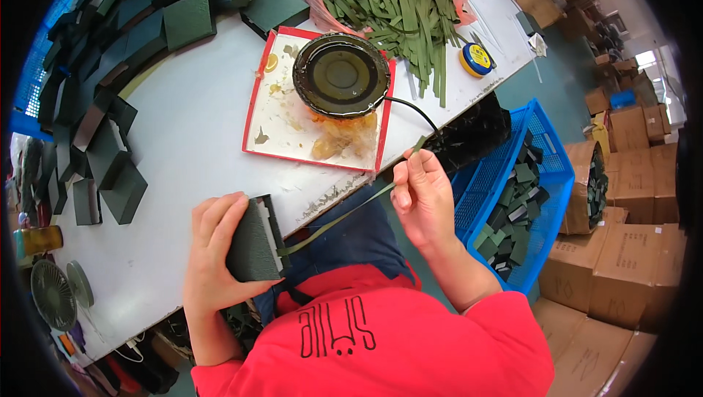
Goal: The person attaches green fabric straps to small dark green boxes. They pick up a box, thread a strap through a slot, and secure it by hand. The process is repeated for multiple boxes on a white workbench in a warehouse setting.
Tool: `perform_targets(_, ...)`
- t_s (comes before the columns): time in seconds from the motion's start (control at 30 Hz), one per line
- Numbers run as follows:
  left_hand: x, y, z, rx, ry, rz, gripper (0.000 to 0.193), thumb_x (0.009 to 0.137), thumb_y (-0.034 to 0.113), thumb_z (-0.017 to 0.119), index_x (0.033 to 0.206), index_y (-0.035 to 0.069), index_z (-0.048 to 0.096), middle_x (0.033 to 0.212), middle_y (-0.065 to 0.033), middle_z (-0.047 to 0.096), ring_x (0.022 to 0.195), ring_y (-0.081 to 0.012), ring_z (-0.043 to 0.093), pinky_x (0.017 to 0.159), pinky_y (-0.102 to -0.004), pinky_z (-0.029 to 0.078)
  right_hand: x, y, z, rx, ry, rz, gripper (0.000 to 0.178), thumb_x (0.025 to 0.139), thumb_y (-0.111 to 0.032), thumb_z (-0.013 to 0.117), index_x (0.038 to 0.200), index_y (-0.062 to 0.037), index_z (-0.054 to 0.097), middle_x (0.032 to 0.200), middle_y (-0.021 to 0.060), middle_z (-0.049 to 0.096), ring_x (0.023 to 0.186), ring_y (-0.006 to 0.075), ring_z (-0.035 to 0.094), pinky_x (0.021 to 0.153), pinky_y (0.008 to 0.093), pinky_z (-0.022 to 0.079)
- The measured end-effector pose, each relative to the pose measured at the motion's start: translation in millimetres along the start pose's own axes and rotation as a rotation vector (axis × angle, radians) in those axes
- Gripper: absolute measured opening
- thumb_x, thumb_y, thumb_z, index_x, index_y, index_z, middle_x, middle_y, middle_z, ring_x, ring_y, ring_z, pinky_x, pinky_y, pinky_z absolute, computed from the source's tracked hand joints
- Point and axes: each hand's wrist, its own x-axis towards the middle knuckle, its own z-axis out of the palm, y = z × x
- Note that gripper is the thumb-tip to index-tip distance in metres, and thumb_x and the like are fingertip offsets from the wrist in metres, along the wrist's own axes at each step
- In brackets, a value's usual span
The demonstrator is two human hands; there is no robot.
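My left hand (206, 254) is wrapped round a small dark green box (251, 245) at the table's front edge, fingers on its far side and thumb along the near side. A thin green ribbon (338, 220) comes out of the box's right edge and stretches up to my right hand (426, 203). That hand is raised off the table's edge and pinches the ribbon near its free end between thumb and forefinger. Beyond both hands, a round black pot (340, 75) of dark liquid stands on a red-rimmed white tray (274, 115) with amber stains.
Many dark green boxes (189, 21) are piled at the far left. Cut green ribbons (392, 2) spill from a pink bag, near a blue-yellow tin (476, 60). A black cable (414, 106) leaves the pot. A blue crate (542, 225) of green pieces and cartons (633, 265) stand right.
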Motion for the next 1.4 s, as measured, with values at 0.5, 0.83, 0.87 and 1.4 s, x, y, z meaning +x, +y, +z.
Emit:
perform_targets(0.5, 31.2, 25.4, 15.2, -0.074, -0.073, 0.064, 0.094, 0.048, 0.019, 0.089, 0.135, 0.002, 0.056, 0.136, -0.0137, 0.054, 0.122, -0.0387, 0.049, 0.102, -0.0492, 0.045, 60.8, -33.6, 23.4, -0.449, -0.033, 0.018, 0.02, 0.096, -0.02, 0.071, 0.096, -0.0016, 0.063, 0.062, -0.0019, 0.054, 0.043, 0.0022, 0.036, 0.038, 0.0192, 0.025)
perform_targets(0.83, 32.2, 25.9, 17.8, -0.07, -0.046, 0.094, 0.094, 0.047, 0.019, 0.089, 0.133, 0.001, 0.057, 0.136, -0.0144, 0.054, 0.122, -0.0386, 0.049, 0.102, -0.0494, 0.044, 72.8, -28.6, 27.4, -0.468, -0.006, 0.047, 0.019, 0.095, -0.021, 0.072, 0.091, -0.0042, 0.064, 0.061, -0.0036, 0.052, 0.044, 0.0014, 0.035, 0.039, 0.0194, 0.024)
perform_targets(0.87, 32.0, 25.7, 17.8, -0.07, -0.046, 0.092, 0.094, 0.047, 0.018, 0.089, 0.134, 0.001, 0.057, 0.136, -0.0145, 0.054, 0.122, -0.0386, 0.049, 0.102, -0.0494, 0.044, 73.9, -27.8, 26.0, -0.465, -0.009, 0.057, 0.019, 0.095, -0.021, 0.072, 0.091, -0.0042, 0.063, 0.061, -0.0038, 0.052, 0.044, 0.0014, 0.035, 0.039, 0.0195, 0.023)
perform_targets(1.4, 32.0, 14.4, 13.8, -0.243, -0.012, 0.169, 0.104, 0.052, 0.023, 0.091, 0.144, 0.003, 0.046, 0.139, -0.0154, 0.054, 0.124, -0.0401, 0.049, 0.104, -0.0491, 0.043, 6.9, -31.1, 36.3, -0.555, -0.316, 0.178, 0.012, 0.098, -0.014, 0.067, 0.095, -0.0036, 0.063, 0.073, -0.0045, 0.058, 0.055, -0.0006, 0.044, 0.048, 0.0183, 0.032)
